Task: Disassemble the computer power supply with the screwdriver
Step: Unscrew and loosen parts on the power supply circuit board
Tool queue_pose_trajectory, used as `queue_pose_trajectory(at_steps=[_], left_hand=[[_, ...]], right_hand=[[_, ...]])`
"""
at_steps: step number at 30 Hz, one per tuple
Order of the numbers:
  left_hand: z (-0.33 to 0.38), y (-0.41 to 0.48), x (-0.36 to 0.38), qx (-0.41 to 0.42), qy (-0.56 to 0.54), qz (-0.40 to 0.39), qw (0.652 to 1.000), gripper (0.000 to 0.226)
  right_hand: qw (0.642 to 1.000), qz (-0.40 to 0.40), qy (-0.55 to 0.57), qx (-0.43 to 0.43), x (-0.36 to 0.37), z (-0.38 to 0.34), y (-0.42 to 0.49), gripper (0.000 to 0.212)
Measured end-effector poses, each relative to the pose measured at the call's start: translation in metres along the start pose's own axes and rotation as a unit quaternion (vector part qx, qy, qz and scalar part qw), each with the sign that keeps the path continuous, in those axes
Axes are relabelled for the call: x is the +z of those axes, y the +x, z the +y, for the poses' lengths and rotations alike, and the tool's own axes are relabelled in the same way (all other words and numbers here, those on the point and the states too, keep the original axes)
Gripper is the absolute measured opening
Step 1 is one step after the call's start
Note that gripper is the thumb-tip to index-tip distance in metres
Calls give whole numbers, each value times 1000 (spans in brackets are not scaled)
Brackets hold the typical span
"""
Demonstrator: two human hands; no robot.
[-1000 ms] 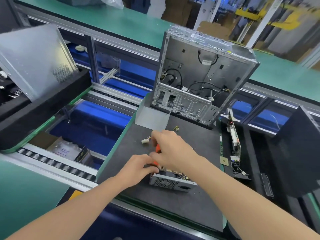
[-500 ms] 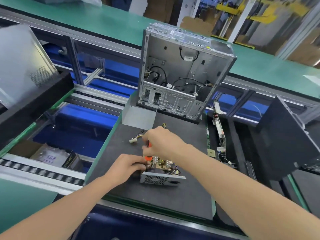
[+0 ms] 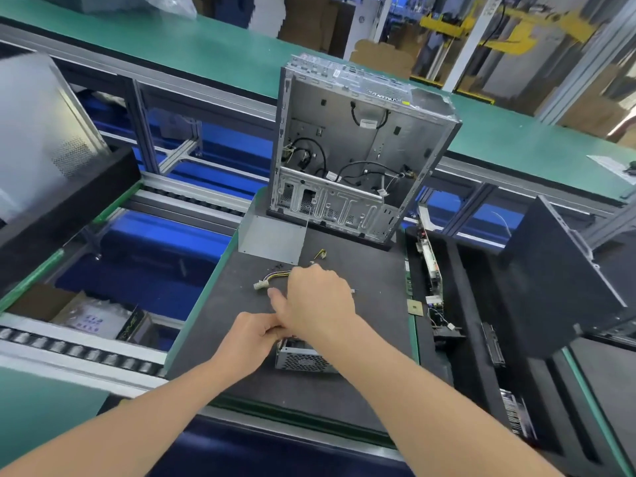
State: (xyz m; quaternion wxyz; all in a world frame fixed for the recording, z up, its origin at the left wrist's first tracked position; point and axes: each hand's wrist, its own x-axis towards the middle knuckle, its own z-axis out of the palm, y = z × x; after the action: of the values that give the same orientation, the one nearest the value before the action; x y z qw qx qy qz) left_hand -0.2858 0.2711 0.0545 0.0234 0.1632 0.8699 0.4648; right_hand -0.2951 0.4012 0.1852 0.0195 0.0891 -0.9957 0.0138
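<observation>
Dark mat (image 3: 292, 397), power supply (image 3: 303, 361) just inside its near edge

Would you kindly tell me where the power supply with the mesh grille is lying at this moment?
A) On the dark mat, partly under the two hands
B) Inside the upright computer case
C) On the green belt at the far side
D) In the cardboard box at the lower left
A: the power supply lies on the dark mat, partly covered by the left hand and right hand, in front of the computer case.

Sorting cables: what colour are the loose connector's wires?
The wires are yellow and black, clearest in the head view.
</observation>
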Motion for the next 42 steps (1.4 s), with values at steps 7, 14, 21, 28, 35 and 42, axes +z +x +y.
queue_pose_trajectory(at_steps=[7,14,21,28,35,42], left_hand=[[-7,10,-10,-9,12,-56,998,14],[-1,9,-15,-31,46,-97,994,15],[3,3,-5,-25,6,-19,999,17],[-1,6,-11,-26,-4,-46,999,14],[7,5,-14,-43,-26,-57,997,14],[5,6,-2,-28,-11,-20,999,22]], right_hand=[[991,-49,-11,-128,-3,2,15,13],[876,-110,-61,-465,-24,34,24,26],[998,1,54,-26,-9,9,3,41],[997,-27,34,-65,2,4,9,14],[888,-163,46,-428,-28,43,31,19],[999,-39,11,17,-9,13,3,44]])
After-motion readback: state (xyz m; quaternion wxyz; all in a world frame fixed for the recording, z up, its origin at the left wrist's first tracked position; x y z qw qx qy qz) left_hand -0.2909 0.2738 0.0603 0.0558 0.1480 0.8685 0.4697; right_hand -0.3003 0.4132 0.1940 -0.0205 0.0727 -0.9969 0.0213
